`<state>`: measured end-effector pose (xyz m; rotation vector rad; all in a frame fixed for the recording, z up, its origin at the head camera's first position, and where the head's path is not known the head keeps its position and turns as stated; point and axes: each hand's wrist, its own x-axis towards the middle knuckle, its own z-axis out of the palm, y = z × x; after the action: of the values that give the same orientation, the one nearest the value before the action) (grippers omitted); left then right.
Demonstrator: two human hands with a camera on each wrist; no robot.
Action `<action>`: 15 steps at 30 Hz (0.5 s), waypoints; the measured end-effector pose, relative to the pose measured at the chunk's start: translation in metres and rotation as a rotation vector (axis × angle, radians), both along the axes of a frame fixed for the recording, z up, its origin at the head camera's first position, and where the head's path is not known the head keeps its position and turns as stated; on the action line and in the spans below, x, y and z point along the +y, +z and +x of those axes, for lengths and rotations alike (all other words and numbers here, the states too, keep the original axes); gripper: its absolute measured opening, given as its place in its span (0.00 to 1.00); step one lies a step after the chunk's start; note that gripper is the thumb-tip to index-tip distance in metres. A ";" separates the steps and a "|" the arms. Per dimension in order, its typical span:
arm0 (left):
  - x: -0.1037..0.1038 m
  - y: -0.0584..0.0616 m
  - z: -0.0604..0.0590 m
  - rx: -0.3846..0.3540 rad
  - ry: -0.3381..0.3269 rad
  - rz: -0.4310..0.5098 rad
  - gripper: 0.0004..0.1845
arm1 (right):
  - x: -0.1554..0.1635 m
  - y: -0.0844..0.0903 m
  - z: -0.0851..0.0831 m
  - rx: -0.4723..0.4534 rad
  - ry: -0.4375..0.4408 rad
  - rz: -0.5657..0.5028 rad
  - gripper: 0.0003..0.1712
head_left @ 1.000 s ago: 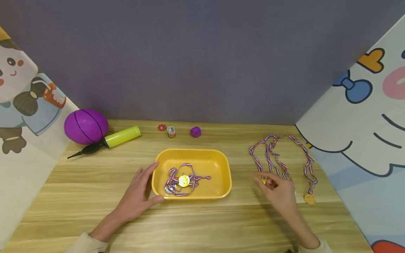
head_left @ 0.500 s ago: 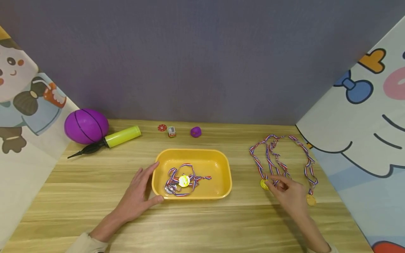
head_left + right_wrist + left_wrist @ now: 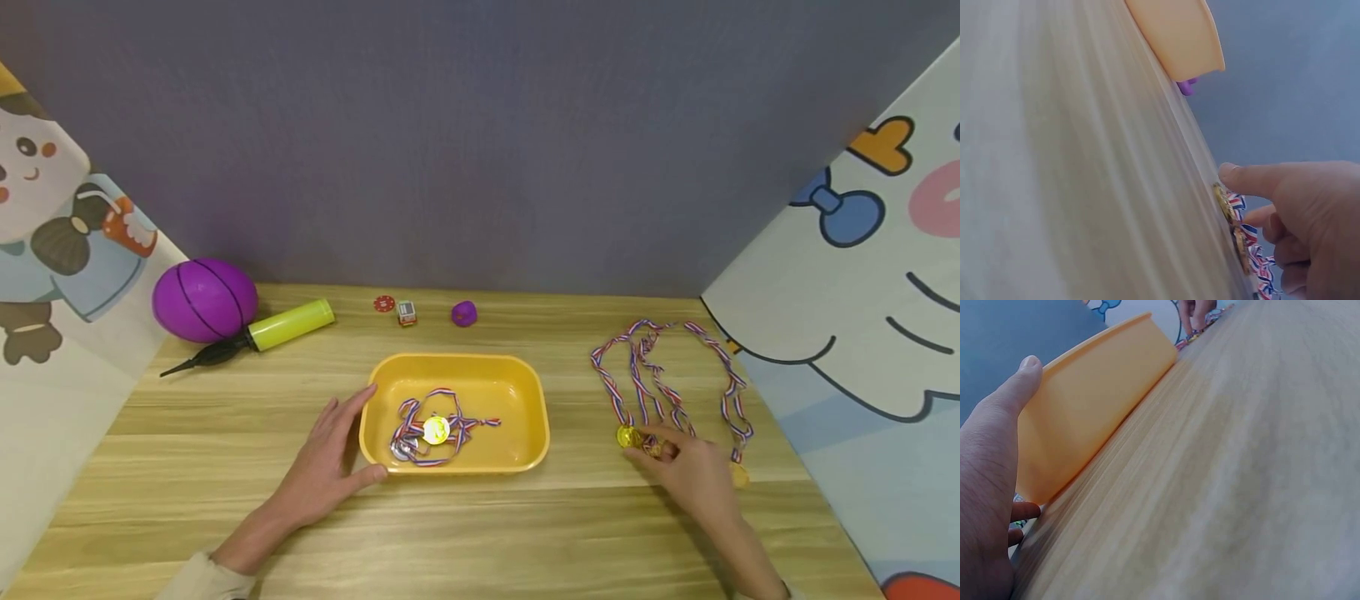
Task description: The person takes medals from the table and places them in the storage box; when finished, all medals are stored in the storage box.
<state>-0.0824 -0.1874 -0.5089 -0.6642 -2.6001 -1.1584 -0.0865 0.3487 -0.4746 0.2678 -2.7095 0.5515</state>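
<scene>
My left hand (image 3: pixel 322 467) rests against the left end of a yellow plastic tray (image 3: pixel 532 458), thumb at the front corner and forefinger at the back corner. In the left wrist view, the thumb lies straight along the tray's outer wall (image 3: pixel 1085 419). A gold medal (image 3: pixel 437 430), a silver medal (image 3: pixel 405 448) and their striped ribbons lie in the tray. On the right, my right hand (image 3: pixel 693 479) hovers low, thumb and forefinger apart, over a bronze-coloured medal (image 3: pixel 651 447). Beside that sits another gold medal (image 3: pixel 627 436). A further medal (image 3: pixel 739 476) is partly covered by the hand.
Red, white and blue ribbons (image 3: pixel 611 387) spread behind the right hand. Along the back are a purple ball (image 3: pixel 204 298), a yellow hand pump (image 3: pixel 292 324), a red chip (image 3: pixel 384 303), a small box (image 3: pixel 407 312) and a small purple object (image 3: pixel 464 313). Grey and printed panels surround the table.
My right hand has shifted right and slightly towards me, off the gold medal, which now shows more fully. A bronze-coloured medal has come into sight at its fingertips. The left hand and tray stay put.
</scene>
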 end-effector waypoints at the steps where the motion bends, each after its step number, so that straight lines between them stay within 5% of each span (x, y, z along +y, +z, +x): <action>1: 0.000 0.000 0.000 -0.001 0.000 0.000 0.60 | 0.000 -0.001 -0.001 -0.004 0.006 0.015 0.23; 15: -0.001 -0.001 0.000 -0.007 0.004 -0.003 0.60 | -0.005 -0.007 -0.002 -0.088 -0.015 -0.010 0.20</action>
<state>-0.0819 -0.1879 -0.5095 -0.6567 -2.6083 -1.1587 -0.0884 0.3434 -0.4817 0.2251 -2.7906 0.5858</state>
